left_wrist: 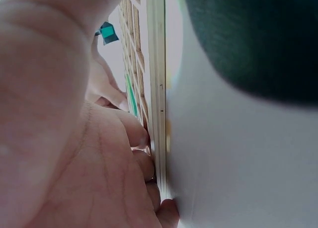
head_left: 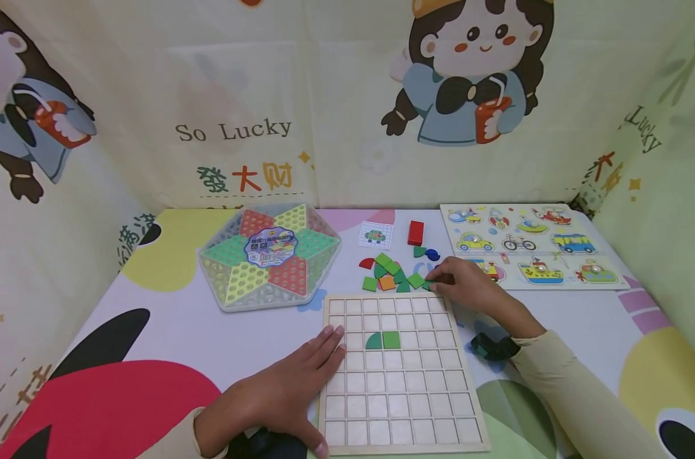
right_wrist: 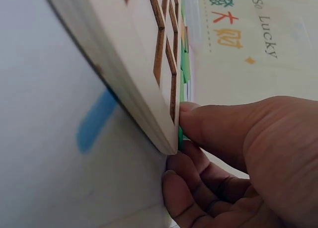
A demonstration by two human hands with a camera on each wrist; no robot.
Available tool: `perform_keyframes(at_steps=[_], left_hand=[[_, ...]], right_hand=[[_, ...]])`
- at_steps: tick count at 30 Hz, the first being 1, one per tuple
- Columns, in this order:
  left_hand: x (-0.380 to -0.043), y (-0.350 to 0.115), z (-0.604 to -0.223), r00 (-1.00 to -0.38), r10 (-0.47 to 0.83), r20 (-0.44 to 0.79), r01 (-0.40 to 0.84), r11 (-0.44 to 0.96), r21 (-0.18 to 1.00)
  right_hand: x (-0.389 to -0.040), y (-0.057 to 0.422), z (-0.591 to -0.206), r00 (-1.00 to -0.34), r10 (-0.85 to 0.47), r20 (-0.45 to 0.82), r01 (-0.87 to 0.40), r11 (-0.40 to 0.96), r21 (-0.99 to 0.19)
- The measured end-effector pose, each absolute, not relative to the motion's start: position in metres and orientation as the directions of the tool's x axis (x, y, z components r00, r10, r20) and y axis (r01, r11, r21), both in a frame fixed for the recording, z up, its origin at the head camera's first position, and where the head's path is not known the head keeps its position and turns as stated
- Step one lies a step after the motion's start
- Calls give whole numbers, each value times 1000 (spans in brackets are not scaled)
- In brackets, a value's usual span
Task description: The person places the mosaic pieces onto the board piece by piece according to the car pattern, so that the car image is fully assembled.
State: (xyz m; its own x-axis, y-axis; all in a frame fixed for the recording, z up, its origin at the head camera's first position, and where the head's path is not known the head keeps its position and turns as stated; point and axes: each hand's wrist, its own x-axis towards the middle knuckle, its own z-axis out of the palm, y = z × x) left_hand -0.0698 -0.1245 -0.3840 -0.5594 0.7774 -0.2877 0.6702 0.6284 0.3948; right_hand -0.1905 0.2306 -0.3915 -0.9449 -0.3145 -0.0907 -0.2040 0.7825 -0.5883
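Observation:
A wooden grid board (head_left: pixel 403 382) lies flat on the table. On it sit a dark green quarter-circle tile (head_left: pixel 373 342) and a lighter green square tile (head_left: pixel 391 340), side by side. My left hand (head_left: pixel 284 386) rests along the board's left edge, fingers extended, the thumb near the lower left corner. Just past the board's far right corner, my right hand (head_left: pixel 468 287) pinches a small green piece (right_wrist: pixel 181 138) between thumb and fingers; its full shape is hidden. Beside those fingertips lies a loose group of green square tiles (head_left: pixel 416 280), other green pieces, an orange square (head_left: pixel 387 282) and a red piece (head_left: pixel 367 262).
A small pattern card (head_left: pixel 375 235) and a red block (head_left: pixel 416 233) lie behind the tiles, near dark blue pieces (head_left: pixel 432 255). At left sits a hexagonal Chinese checkers box (head_left: pixel 270 255); at right, a vehicle puzzle board (head_left: pixel 531 245). Printed curtains (head_left: pixel 347 95) stand behind.

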Motion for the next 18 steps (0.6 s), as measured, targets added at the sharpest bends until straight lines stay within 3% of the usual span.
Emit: perform_keyframes(at_steps=[18], left_hand=[[-70, -125, -386, -556, 784, -278, 671, 620, 406]], right_hand=[[-185, 234, -387, -938, -340, -65, -245, 785, -570]])
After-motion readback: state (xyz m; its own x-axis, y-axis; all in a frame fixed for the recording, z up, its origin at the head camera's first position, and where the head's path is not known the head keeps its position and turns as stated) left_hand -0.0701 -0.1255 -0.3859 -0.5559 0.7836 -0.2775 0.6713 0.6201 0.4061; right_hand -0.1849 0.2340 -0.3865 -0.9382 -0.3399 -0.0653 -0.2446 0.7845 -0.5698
